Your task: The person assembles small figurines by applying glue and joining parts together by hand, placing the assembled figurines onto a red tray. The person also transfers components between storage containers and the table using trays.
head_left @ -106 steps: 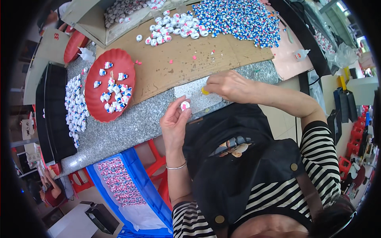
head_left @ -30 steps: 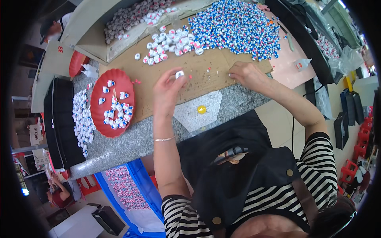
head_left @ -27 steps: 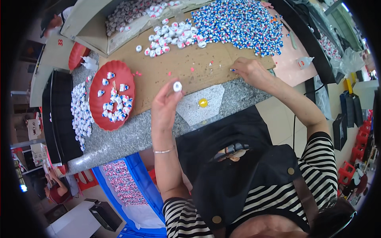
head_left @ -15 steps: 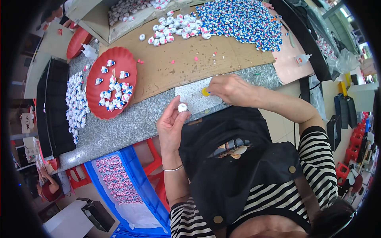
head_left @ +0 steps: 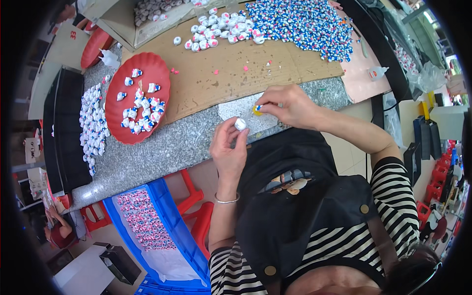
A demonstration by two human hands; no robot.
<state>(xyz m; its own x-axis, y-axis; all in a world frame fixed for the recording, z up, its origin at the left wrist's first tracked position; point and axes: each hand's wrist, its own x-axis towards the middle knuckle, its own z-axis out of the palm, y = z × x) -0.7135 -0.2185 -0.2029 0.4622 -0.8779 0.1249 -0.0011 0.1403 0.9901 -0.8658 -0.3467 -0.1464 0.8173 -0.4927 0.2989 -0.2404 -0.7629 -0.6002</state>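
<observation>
My left hand (head_left: 227, 155) pinches a small round white figurine head (head_left: 240, 124) between thumb and fingers above the bench edge. Just to its right, my right hand (head_left: 292, 107) is closed at the fingertips on a tiny blue-and-white figurine body (head_left: 260, 107). That piece is at a small yellow cap (head_left: 256, 112), whose contents I cannot make out. Beneath both hands lies a white speckled sheet (head_left: 227, 112). Farther back are a group of white heads (head_left: 216, 30) and a large heap of blue-and-white bodies (head_left: 300, 29).
A red scalloped tray (head_left: 115, 105) with several joined figurines stands at left, beside a spread of more figurines (head_left: 92, 123). Brown cardboard (head_left: 206, 78) covers the bench's back. A dropper bottle (head_left: 377, 73) lies at right. Below left sits a blue crate (head_left: 172, 226) near red stools (head_left: 189, 196).
My left hand has moved right and slightly up with the white head, closer to my right hand. The right fingertips have shifted slightly, and the blue-and-white body now shows at the yellow cap.
</observation>
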